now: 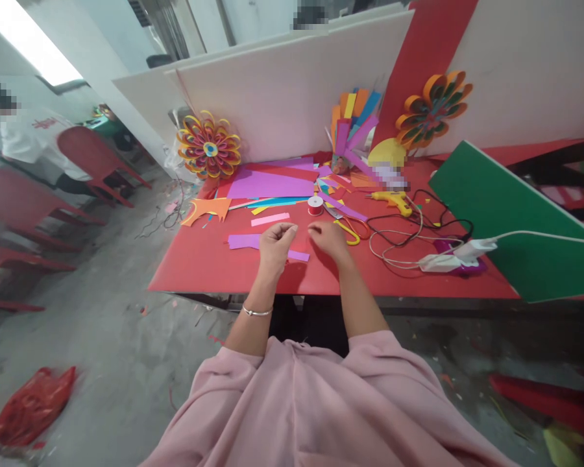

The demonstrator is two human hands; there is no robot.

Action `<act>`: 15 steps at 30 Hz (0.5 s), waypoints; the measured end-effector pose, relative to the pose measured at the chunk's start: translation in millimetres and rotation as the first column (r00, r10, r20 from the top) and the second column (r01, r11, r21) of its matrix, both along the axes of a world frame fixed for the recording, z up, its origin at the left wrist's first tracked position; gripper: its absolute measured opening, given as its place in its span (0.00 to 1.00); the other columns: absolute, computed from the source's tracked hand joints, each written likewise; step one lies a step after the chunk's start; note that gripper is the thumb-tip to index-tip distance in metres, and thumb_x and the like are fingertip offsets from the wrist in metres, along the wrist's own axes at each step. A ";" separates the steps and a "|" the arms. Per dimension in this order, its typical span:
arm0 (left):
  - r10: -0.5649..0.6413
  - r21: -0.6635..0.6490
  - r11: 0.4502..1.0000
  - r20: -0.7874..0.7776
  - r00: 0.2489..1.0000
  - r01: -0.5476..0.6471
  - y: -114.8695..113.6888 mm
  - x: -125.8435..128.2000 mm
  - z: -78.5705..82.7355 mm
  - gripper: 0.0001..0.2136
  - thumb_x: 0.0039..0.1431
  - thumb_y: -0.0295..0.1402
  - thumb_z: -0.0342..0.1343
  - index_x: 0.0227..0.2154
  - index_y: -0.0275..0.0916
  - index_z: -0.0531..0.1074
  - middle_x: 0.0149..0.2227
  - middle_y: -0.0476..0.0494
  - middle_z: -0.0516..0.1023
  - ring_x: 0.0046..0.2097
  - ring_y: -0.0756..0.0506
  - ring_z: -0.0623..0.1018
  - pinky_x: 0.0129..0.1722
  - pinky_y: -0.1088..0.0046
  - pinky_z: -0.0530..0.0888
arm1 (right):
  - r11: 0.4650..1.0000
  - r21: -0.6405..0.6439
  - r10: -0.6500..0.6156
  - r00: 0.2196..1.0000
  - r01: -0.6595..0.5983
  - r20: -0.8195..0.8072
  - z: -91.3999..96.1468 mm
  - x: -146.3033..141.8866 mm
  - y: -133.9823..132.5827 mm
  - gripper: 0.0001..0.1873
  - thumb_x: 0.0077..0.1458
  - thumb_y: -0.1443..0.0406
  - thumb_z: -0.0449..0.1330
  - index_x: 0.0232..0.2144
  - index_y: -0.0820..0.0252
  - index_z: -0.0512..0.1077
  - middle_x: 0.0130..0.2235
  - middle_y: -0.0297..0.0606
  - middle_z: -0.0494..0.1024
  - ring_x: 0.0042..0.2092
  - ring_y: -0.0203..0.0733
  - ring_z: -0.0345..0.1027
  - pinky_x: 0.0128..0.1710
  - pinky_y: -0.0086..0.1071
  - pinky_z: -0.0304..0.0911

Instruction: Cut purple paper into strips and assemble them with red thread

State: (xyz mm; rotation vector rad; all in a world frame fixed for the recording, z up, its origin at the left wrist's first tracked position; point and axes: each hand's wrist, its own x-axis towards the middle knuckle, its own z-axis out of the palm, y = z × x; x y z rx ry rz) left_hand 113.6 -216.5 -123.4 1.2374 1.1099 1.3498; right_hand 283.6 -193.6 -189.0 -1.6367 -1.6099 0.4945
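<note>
Both hands are raised over the front of the red table, a small gap between them. My left hand (275, 246) is closed in a pinch, thumb against forefinger; whatever it grips is too fine to make out. My right hand (329, 240) has its fingers curled together, and any held thing is hidden. Purple paper strips (243, 241) lie below and beside my left hand. Just beyond the hands are a pink paper strip (270, 219) and a spool of red thread or ribbon (315, 206). Scissors with yellow handles (353, 240) rest right of my right hand.
At the back stand a paper-loop flower (209, 149) and a holder of coloured strips (340, 163). A yellow glue gun (394, 202), cables and a power strip (440, 262) occupy the right, before a leaning green board (511, 220). Red chairs (90, 152) and a seated person are left.
</note>
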 end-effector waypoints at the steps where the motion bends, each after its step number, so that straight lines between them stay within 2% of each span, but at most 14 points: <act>1: -0.002 0.000 1.000 0.010 1.000 0.002 0.6 1.5 0.9 0.07 0.52 0.36 0.68 0.28 0.38 0.81 0.21 0.54 0.70 0.25 0.54 0.63 0.27 0.77 0.61 | 0.999 0.001 -0.045 0.999 0.045 0.008 2.8 6.7 8.3 0.13 0.60 0.65 0.59 0.39 0.57 0.84 0.41 0.43 0.87 0.44 0.51 0.79 0.47 0.43 0.71; 4: -0.015 -0.012 1.000 0.036 0.999 0.016 3.1 6.7 3.6 0.06 0.52 0.35 0.68 0.28 0.38 0.80 0.19 0.55 0.67 0.23 0.55 0.62 0.25 0.77 0.59 | 0.973 0.042 -0.230 0.973 0.229 0.027 10.7 28.8 33.1 0.13 0.61 0.64 0.59 0.41 0.57 0.83 0.44 0.47 0.86 0.46 0.53 0.78 0.49 0.45 0.70; 7: -0.040 -0.013 0.999 0.050 0.998 0.041 6.3 9.9 5.9 0.07 0.53 0.35 0.69 0.28 0.38 0.80 0.18 0.55 0.67 0.23 0.54 0.63 0.25 0.76 0.61 | 0.933 0.107 -0.337 0.939 0.343 -0.070 13.7 45.2 59.7 0.14 0.62 0.64 0.57 0.43 0.59 0.82 0.47 0.49 0.85 0.49 0.53 0.77 0.53 0.45 0.70; 9: -0.045 -0.006 0.999 0.050 0.998 0.046 8.2 10.2 6.2 0.07 0.53 0.36 0.69 0.28 0.39 0.79 0.19 0.55 0.67 0.23 0.54 0.64 0.25 0.76 0.62 | 0.932 0.079 -0.337 0.924 0.355 -0.182 13.2 50.6 78.9 0.14 0.63 0.64 0.56 0.43 0.61 0.81 0.46 0.49 0.85 0.48 0.52 0.77 0.53 0.44 0.71; 11: -0.040 -0.012 0.999 0.047 0.998 0.040 9.5 9.4 5.1 0.08 0.52 0.37 0.70 0.28 0.39 0.79 0.19 0.55 0.67 0.23 0.54 0.63 0.24 0.76 0.62 | 0.942 0.015 -0.319 0.907 0.336 -0.275 12.5 51.7 97.7 0.17 0.65 0.64 0.53 0.47 0.62 0.80 0.44 0.48 0.85 0.45 0.50 0.79 0.47 0.42 0.74; 15: -0.031 -0.053 0.998 0.029 0.999 0.033 10.2 7.1 0.7 0.09 0.51 0.38 0.70 0.28 0.38 0.79 0.18 0.56 0.66 0.22 0.54 0.62 0.24 0.77 0.61 | 0.961 -0.006 -0.268 0.919 0.278 -0.290 14.0 46.9 128.5 0.22 0.66 0.65 0.48 0.54 0.65 0.76 0.46 0.49 0.83 0.40 0.44 0.79 0.40 0.36 0.75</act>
